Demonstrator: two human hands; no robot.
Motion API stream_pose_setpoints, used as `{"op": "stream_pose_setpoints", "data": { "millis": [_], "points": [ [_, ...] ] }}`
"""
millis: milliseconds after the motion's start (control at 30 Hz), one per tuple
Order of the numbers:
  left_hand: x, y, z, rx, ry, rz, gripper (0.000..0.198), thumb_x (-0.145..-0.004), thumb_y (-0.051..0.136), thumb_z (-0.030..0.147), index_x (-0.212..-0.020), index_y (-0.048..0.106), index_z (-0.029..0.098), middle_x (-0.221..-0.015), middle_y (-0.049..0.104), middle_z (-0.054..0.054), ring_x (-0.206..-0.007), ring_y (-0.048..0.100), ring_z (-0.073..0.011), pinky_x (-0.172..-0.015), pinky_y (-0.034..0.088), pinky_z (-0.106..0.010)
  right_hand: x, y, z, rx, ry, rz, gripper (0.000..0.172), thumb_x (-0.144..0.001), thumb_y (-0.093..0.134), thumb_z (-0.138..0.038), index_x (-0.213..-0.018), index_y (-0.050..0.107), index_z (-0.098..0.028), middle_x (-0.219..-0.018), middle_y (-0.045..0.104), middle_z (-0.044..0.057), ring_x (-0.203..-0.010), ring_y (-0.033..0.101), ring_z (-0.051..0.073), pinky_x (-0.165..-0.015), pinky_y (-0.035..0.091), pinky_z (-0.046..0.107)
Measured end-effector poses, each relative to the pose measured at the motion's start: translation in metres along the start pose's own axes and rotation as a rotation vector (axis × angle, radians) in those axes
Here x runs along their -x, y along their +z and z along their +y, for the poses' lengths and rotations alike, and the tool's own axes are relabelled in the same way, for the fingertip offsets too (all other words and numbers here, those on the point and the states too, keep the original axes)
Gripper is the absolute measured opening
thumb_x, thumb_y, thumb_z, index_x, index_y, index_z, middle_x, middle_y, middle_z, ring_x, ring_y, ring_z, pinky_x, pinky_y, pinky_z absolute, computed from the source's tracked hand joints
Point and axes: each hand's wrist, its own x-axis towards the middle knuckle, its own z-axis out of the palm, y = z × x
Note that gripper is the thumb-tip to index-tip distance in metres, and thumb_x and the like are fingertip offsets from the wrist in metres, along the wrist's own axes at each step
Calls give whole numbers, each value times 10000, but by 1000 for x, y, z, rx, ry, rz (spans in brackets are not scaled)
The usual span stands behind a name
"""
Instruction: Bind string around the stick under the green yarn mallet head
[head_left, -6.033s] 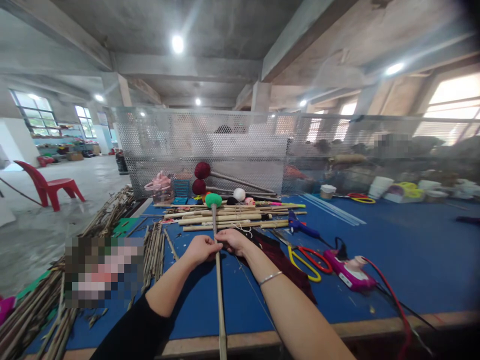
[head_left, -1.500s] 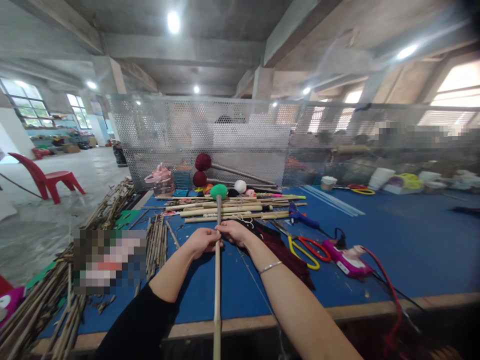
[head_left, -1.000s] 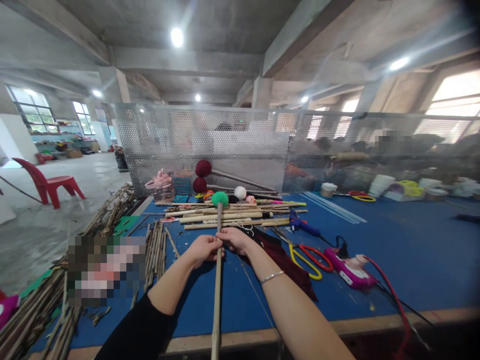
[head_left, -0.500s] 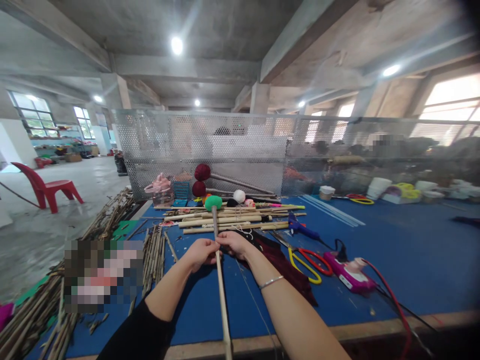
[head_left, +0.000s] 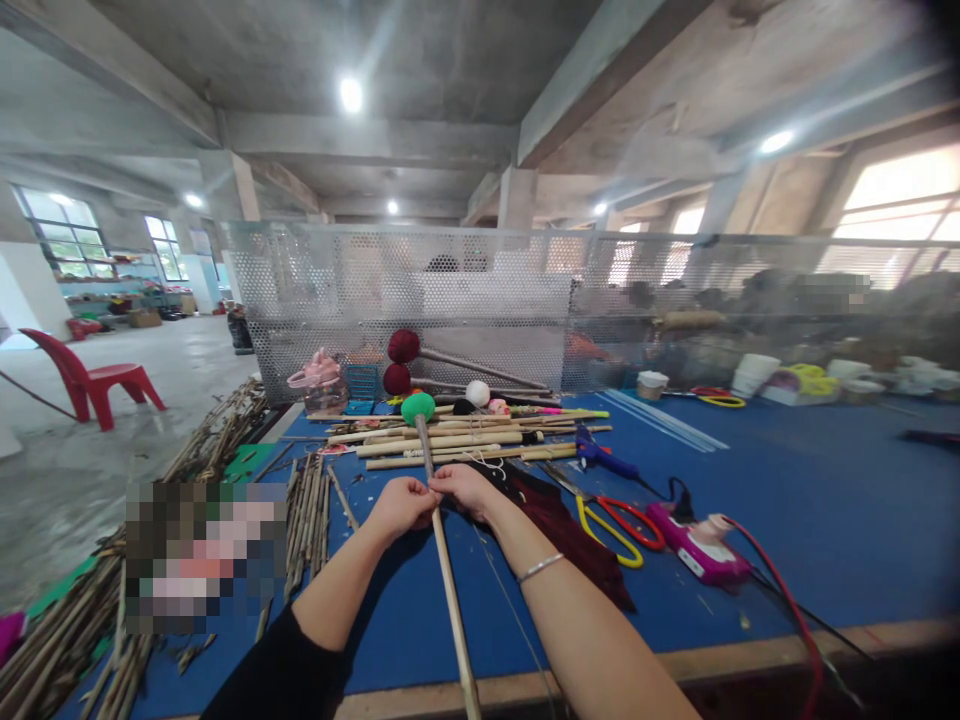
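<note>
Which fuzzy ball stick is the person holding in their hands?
The stick with the green ball on its tip. The left hand and right hand both grip its shaft, while the two dark red balls and the white ball lie untouched by the mesh fence.
</note>
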Motion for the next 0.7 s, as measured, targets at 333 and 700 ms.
{"op": "stream_pose_setpoints", "data": {
  "millis": [333,700],
  "points": [
    [8,7,7,196,-10,-80,349,-519,704,385,-626,474,145,-503,491,36,-454,492,-70,-500,419,-203,7,-7,-4,-90,-14,-175,242,-659,623,-351,-679,506,-140,-401,393,-88,-295,212,17,-319,87,179],
    [10,8,9,73,-34,-20,349,-507,706,387,-633,502,134,-457,440,58,-412,426,-60,-423,343,-187,-5,4,3,-79,-85,-98,286,-582,691,-331,-576,513,-107,-473,523,-28,-388,407,35,-390,265,167]
  ]
}}
